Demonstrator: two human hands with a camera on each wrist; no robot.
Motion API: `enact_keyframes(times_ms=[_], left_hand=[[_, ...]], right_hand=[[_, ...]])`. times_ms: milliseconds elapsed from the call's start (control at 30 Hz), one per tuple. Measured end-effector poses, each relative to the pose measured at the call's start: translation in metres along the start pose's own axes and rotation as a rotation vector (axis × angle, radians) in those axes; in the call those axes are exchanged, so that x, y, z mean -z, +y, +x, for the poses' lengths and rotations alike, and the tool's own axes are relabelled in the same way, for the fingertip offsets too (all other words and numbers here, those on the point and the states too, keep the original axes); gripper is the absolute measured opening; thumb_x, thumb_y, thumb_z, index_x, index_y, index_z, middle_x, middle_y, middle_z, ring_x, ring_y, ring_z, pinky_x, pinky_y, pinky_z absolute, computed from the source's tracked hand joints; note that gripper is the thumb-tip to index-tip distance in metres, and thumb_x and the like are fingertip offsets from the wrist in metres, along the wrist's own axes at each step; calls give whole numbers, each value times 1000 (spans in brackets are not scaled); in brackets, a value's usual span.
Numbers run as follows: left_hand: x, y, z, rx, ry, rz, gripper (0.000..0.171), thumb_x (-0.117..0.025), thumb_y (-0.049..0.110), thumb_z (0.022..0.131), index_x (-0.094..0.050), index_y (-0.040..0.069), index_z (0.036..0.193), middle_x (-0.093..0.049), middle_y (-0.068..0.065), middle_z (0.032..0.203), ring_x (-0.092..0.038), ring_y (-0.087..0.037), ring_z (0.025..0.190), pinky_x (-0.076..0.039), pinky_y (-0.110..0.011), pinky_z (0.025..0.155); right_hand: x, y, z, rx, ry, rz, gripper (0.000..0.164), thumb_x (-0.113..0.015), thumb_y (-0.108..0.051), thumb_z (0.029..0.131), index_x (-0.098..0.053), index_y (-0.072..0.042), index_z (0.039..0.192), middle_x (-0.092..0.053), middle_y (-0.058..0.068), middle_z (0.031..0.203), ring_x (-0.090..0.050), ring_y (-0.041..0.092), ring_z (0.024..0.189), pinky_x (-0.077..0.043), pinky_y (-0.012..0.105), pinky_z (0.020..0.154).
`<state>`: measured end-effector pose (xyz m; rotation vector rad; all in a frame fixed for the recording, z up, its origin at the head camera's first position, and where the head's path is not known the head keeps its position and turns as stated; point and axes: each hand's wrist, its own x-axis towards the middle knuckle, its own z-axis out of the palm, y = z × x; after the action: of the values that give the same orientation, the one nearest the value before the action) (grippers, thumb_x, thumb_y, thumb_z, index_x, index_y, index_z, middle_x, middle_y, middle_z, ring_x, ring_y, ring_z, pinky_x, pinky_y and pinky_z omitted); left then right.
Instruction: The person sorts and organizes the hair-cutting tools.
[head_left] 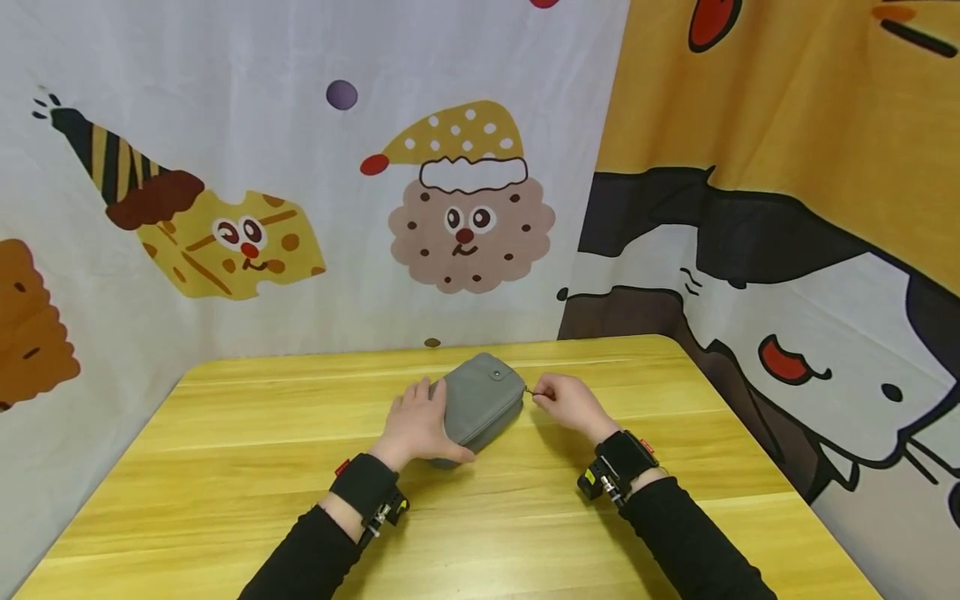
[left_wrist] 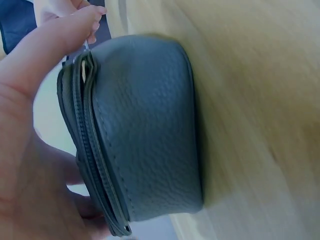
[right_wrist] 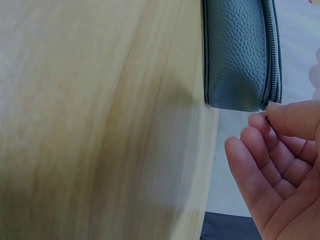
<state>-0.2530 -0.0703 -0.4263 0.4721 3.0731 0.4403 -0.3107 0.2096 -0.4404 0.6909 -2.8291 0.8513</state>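
Note:
A grey zippered pouch [head_left: 480, 404] with pebbled, leather-like sides lies on the table, a small snap tab on its top. My left hand [head_left: 422, 423] holds its left end, thumb along the near side and fingers spread over the far side. Close up in the left wrist view, the pouch [left_wrist: 150, 130] shows its zipper line beside my thumb. At the pouch's right corner, my right hand [head_left: 568, 402] pinches the zipper pull between thumb and index finger. In the right wrist view the zipper pull [right_wrist: 266, 106] is mostly covered by the fingertips, at the end of the zipper teeth.
The yellow wood-grain table [head_left: 247, 483] ends at a far edge just behind the pouch. A curtain [head_left: 285, 100] with cartoon prints hangs behind and along the right side. Black wrist straps with small cameras sit on both forearms.

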Motion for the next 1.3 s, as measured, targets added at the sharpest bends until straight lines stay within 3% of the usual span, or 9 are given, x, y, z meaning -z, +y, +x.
enact_keyframes(times_ms=[167, 367, 800, 1300], left_hand=[[-3, -5, 0, -61, 33, -22, 124, -86, 61, 61, -34, -8, 149, -40, -33, 143, -40, -49, 130, -40, -55, 103], [-3, -6, 0, -70, 59, 23, 117, -83, 62, 63, -40, -9, 146, -47, -30, 137, -49, -47, 122, -47, -53, 95], [0, -9, 4, -97, 61, 54, 107, -80, 61, 64, -48, -6, 141, -56, -24, 125, -60, -37, 104, -53, -48, 82], [1, -12, 7, -101, 58, 50, 106, -80, 60, 63, -49, -5, 140, -58, -22, 120, -61, -34, 98, -54, -46, 77]], right_hand=[[0, 2, -2, 15, 4, 4, 6, -68, -7, 93, -66, -9, 88, -61, -3, 76, -53, 12, 67, -47, 32, 65], [0, 4, -2, 18, 2, -6, 6, -68, -8, 93, -66, -10, 88, -62, -3, 76, -54, 11, 68, -47, 32, 66], [1, 4, -5, 54, 19, -17, 8, -68, -6, 93, -65, -10, 86, -60, -2, 77, -51, 12, 68, -46, 32, 66], [-1, 3, -5, 71, 29, -30, 9, -68, -6, 93, -64, -11, 86, -59, -3, 77, -51, 12, 68, -46, 32, 65]])
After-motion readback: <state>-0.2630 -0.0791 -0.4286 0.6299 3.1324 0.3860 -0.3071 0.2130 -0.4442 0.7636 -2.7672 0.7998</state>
